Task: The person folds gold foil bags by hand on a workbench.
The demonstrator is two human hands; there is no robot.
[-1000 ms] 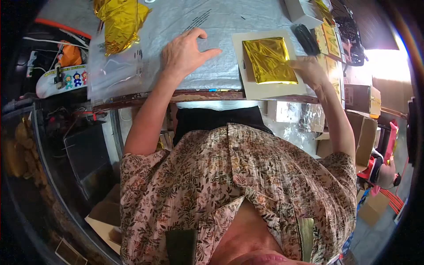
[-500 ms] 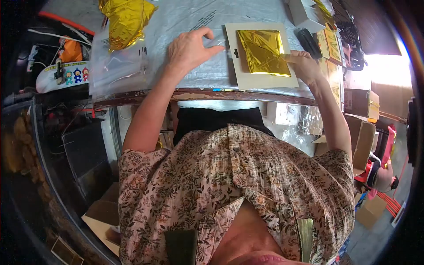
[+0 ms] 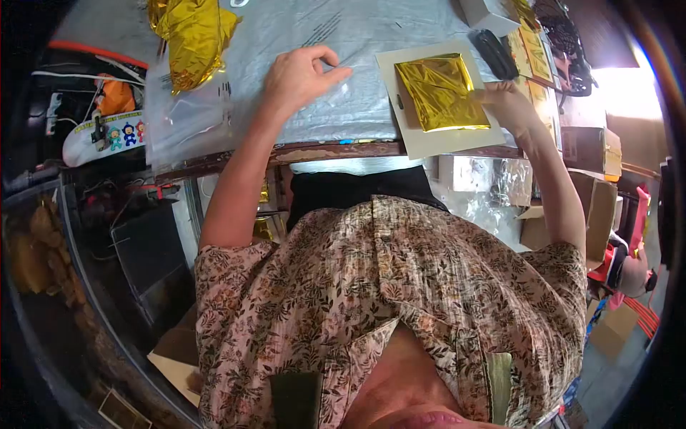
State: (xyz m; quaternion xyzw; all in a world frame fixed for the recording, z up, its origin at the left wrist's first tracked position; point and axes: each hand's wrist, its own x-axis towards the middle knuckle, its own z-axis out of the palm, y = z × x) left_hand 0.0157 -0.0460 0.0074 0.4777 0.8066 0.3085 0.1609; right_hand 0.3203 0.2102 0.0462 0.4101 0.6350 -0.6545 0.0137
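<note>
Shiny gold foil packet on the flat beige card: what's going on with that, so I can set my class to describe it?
A person works bare-handed at a table covered in silvery-grey plastic. The right hand is at the right edge of the shiny gold foil packet, which lies against the flat beige card. The left hand is curled, apart from both; whether it holds anything is unclear. Crumpled gold foil lies towards the table's far left.

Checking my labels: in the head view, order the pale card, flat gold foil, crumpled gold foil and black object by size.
1. Pale card
2. Flat gold foil and crumpled gold foil: too alike to rank; the latter is cut off
3. Black object
</note>
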